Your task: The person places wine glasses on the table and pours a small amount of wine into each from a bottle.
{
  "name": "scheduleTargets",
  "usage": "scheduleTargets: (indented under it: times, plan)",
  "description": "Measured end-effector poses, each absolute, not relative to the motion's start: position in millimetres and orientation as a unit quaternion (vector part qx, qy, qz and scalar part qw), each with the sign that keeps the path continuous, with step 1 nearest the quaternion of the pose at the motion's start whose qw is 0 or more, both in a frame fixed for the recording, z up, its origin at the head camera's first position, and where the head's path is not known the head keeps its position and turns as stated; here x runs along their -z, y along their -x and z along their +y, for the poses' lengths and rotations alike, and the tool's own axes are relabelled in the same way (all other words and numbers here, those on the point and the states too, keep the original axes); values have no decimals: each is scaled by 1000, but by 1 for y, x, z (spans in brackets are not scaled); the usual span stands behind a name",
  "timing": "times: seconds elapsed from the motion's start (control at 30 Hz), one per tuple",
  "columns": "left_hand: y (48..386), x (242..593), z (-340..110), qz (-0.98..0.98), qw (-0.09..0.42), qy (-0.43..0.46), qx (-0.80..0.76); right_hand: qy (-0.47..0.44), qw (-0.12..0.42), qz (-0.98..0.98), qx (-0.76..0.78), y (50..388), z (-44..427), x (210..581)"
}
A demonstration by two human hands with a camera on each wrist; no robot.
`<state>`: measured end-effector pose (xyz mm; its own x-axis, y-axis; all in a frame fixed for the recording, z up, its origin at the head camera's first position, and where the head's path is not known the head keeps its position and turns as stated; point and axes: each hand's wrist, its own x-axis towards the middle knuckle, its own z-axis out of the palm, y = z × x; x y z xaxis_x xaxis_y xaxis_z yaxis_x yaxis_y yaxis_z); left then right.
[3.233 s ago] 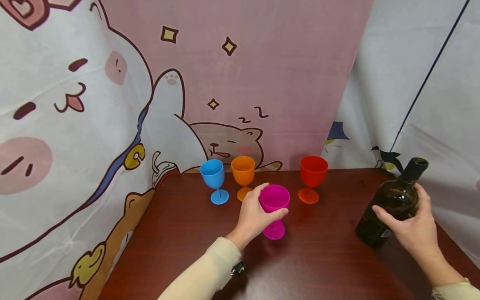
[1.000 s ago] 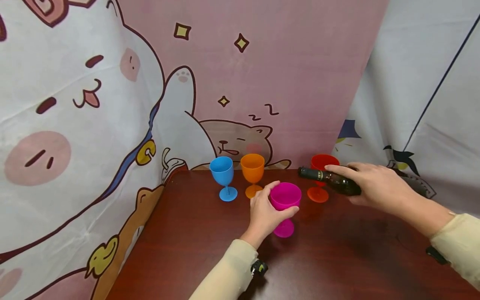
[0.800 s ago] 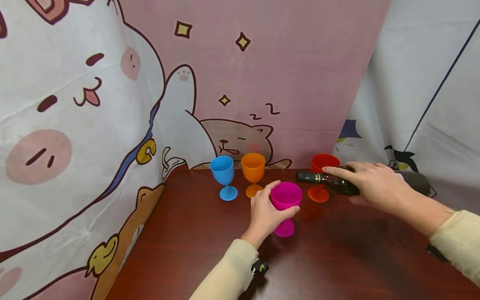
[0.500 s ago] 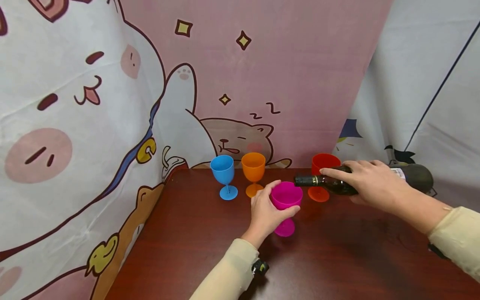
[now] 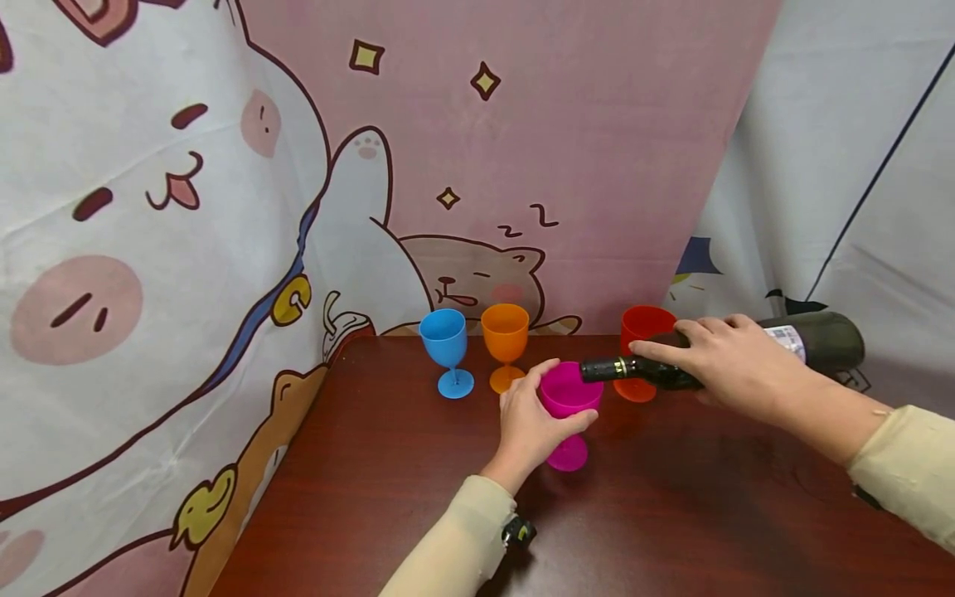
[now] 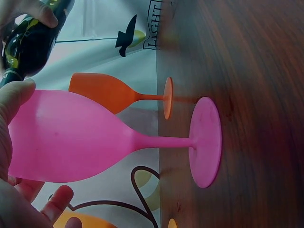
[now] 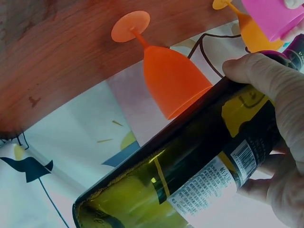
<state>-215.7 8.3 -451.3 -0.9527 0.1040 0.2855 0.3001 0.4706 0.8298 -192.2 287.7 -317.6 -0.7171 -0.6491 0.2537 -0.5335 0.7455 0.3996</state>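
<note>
In the head view my left hand (image 5: 525, 427) holds the magenta plastic goblet (image 5: 569, 398) by its bowl, thumb on the near side. The goblet stands upright with its foot on the table. My right hand (image 5: 734, 365) grips a dark green wine bottle (image 5: 831, 342) around its shoulder. The bottle lies almost level, its neck pointing left and slightly down, with the mouth over the goblet's rim. A white printed label (image 7: 204, 187) shows on the bottle in the right wrist view. No liquid is visible coming out. The left wrist view shows the goblet's bowl (image 6: 71, 135) from the side.
A blue goblet (image 5: 444, 338) and an orange goblet (image 5: 505, 333) stand behind my left hand. Behind the bottle's neck is a red goblet (image 5: 647, 319), partly hidden. The brown wooden table (image 5: 388, 481) ends at a cartoon-printed cloth (image 5: 582, 149).
My right hand has brought the bottle from the right side to the magenta goblet and tipped it. Lately its base has risen and its mouth has moved left and down. The left hand keeps its hold.
</note>
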Motion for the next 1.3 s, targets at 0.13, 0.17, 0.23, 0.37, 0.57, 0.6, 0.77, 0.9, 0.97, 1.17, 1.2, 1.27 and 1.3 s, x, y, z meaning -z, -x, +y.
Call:
scheduleTargets:
  times: [0.13,0.17,0.23,0.37,0.57,0.6,0.77,0.9,0.97,1.17,1.2,1.27,1.3]
  plan:
    - [216,452,9,-852,100,119,500,-329,195,-911,156,193,287,317]
    - [216,452,9,-852,100,119,500,-330,195,-910,158,193,287,317]
    - [216,452,9,-852,101,121,499,-331,195,-909,160,192,287,317]
    - [215,452,9,-851,102,121,501,-330,192,-909,165,192,287,317]
    - [216,452,9,-848,99,121,506,-324,185,-911,176,192,287,316]
    - [216,452,9,-848,99,122,505,-323,184,-911,176,192,288,316]
    - [216,454,9,-850,104,123,501,-315,174,-916,179,191,288,316]
    - [217,454,9,-851,106,123,499,-308,165,-919,181,191,287,316]
    - [217,455,9,-851,107,123,499,-307,164,-920,182,191,287,316]
    - [217,455,8,-850,107,125,501,-307,162,-918,189,191,287,316]
    - [217,454,8,-849,107,126,501,-306,161,-919,190,191,287,316]
    - [217,454,8,-849,108,127,501,-306,159,-920,189,191,287,316]
    - [217,454,8,-849,108,127,501,-305,159,-920,188,191,287,316]
